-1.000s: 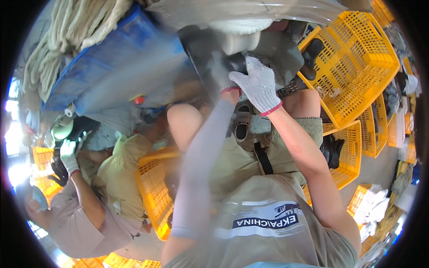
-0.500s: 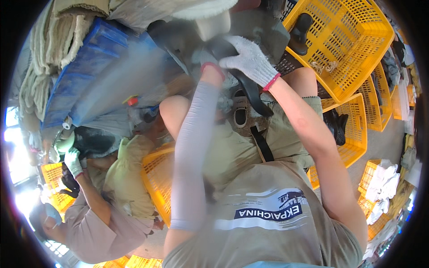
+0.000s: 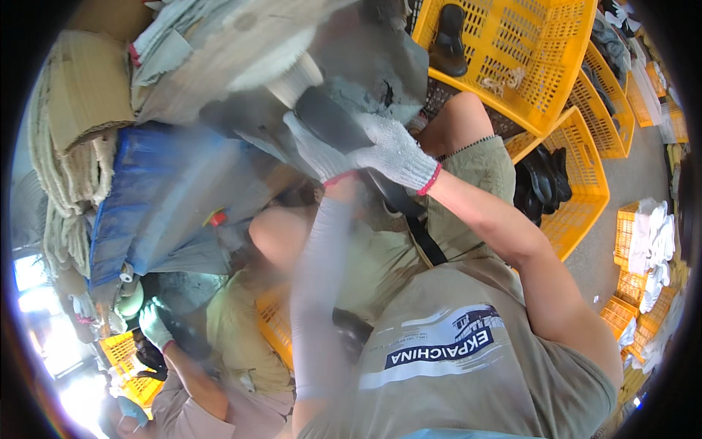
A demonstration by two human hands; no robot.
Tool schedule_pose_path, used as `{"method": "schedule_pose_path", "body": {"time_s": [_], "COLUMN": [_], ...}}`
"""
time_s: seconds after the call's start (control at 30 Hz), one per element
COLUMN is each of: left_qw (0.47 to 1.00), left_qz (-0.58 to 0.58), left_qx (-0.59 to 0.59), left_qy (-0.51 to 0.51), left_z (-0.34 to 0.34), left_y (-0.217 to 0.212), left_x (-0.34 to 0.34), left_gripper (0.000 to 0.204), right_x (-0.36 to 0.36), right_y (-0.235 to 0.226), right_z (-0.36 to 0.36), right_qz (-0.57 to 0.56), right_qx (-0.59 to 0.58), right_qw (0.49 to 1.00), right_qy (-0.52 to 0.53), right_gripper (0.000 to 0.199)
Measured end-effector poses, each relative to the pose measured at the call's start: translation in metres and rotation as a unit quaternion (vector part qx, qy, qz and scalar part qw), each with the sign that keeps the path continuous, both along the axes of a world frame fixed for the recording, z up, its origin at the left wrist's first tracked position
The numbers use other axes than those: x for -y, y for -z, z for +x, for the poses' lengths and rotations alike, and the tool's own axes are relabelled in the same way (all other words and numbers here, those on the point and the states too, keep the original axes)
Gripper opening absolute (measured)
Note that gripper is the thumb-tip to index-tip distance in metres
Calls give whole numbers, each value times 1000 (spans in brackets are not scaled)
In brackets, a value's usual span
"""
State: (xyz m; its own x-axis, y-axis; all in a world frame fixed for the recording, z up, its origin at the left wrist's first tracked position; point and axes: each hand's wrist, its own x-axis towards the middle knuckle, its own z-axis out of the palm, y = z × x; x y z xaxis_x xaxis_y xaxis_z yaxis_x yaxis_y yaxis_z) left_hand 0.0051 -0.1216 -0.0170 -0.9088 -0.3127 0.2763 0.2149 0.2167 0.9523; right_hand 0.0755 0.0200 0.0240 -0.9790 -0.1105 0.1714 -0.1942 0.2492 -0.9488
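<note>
Both gloved hands close their grip on a dark shoe sole (image 3: 333, 121), left hand (image 3: 314, 150) beside right hand (image 3: 395, 155), raised above the knees (yellow crate (image 3: 512, 44) behind). Best to press evenly, wrists steady.

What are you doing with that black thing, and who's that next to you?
Both hands wear white knit gloves. The left hand and the right hand together grip a dark shoe sole, held up by a grey machine. Yellow crates of dark shoe parts stand to the right. Lower left, a co-worker's gloved hand holds something dark.
</note>
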Motion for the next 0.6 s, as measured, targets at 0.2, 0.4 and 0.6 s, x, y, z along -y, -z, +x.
{"method": "schedule_pose_path", "body": {"time_s": [0.2, 0.4, 0.6], "left_qw": [882, 905, 882], "left_qz": [422, 380, 411], "left_qx": [-114, 126, 203], "left_qy": [175, 144, 105], "left_z": [13, 9, -71], "left_y": [-20, 5, 13], "left_x": [-16, -5, 16], "left_gripper": [34, 40, 46], "right_x": [-5, 13, 39], "right_y": [-20, -58, -86], "right_z": [3, -3, -38], "right_qz": [67, 168, 391], "right_qx": [-49, 127, -89], "right_qw": [996, 977, 912], "right_qy": [19, -17, -82], "right_gripper": [72, 83, 54]}}
